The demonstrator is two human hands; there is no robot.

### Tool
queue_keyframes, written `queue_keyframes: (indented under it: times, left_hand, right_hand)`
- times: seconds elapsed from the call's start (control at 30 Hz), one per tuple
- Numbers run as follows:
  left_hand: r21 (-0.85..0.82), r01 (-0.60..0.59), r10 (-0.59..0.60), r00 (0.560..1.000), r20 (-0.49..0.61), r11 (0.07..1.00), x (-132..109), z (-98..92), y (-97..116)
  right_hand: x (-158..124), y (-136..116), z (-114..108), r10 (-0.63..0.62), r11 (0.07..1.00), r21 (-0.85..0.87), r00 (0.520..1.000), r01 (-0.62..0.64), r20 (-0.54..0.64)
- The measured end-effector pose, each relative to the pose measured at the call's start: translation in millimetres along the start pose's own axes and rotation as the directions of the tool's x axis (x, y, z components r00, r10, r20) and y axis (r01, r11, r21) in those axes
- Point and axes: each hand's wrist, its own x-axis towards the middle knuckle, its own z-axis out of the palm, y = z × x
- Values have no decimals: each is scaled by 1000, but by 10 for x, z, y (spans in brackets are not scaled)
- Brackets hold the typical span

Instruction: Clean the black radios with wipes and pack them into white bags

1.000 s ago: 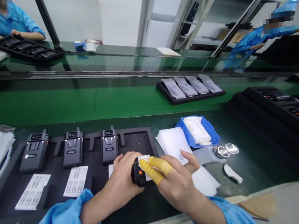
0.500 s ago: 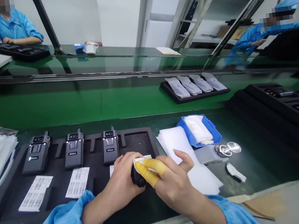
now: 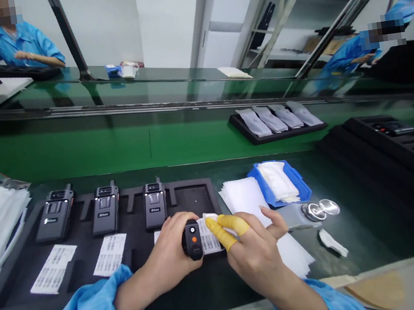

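My left hand (image 3: 171, 244) is wrapped round a black radio (image 3: 193, 240), whose end with an orange button faces me. My right hand (image 3: 257, 250), with yellow covers on two fingers, pinches a small white cloth (image 3: 212, 218) just right of the radio. A printed label sheet (image 3: 208, 237) lies beneath those fingertips. Three radios, one of them nearest my left hand (image 3: 154, 203), rest back side up in a black foam tray (image 3: 192, 190). Label sheets (image 3: 110, 255) lie below them, one partly hidden by my left hand.
Right of the tray are white sheets (image 3: 241, 194), a blue bin (image 3: 300, 183) of white cloths, a bottle with a metal lid (image 3: 296, 215) and a crumpled cloth (image 3: 333, 242). Behind is a tray of bagged items (image 3: 279, 137). Two people in blue work beyond.
My right hand has moved right with the white cloth, away from the radio's end. The radio has turned, so its orange button and the label sheet beside it now show.
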Motion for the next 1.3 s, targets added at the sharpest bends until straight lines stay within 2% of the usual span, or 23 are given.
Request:
queue_keyframes:
  times: [0.27,0.43,0.57,0.83,1.03,1.3]
  left_hand:
    - [-12,-2,2,1000,3,1000,-3,1,-11]
    - [-42,-18,18,1000,20,999,-14,17,-29]
    - [-37,-21,22,1000,6,999,-16,11,-16]
    - [-38,-19,16,998,-67,999,-12,50,15]
    - [-29,-31,28,996,-90,999,-21,85,20]
    - [-25,-38,35,995,-89,999,-33,109,23]
  right_hand:
    - [67,-58,-24,11,999,33,999,-10,-38]
    - [97,-122,14,-85,986,145,996,81,22]
    - [99,-158,25,-99,988,117,995,100,-19]
    - [81,-360,53,48,997,-64,995,-54,-91]
    - [83,-473,12,105,988,-98,988,-116,-111]
    - [82,-547,-31,158,980,-112,984,-166,-80]
